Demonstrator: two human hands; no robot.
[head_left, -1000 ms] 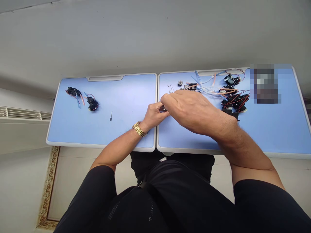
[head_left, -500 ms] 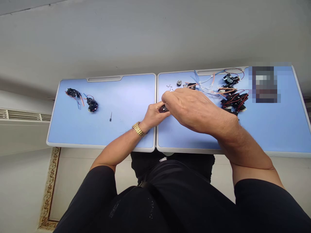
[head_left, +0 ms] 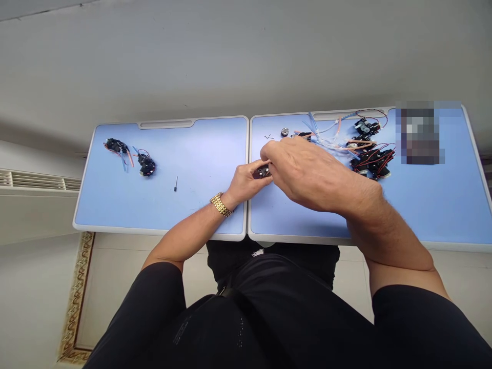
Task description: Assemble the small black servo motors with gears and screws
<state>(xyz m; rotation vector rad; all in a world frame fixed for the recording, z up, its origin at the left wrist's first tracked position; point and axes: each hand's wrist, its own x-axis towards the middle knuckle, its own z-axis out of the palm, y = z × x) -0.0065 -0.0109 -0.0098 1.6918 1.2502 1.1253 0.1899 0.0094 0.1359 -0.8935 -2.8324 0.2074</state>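
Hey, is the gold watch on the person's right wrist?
No, the gold watch is on the left wrist, and the right wrist is bare.

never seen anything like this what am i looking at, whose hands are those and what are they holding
These pictures come from a camera worn on a person's head, looking forward and down, so you see their own arms and black clothing at the bottom. There is no machine: the hands are the person's own. The left hand, with a gold watch on its wrist, and the right hand hold a small dark part between them. They are over a blue two-panel table. On it lie black mechanical units with red wires, blue and orange tubing, a round metal disc, tiny metal pieces and a thin dark pin.
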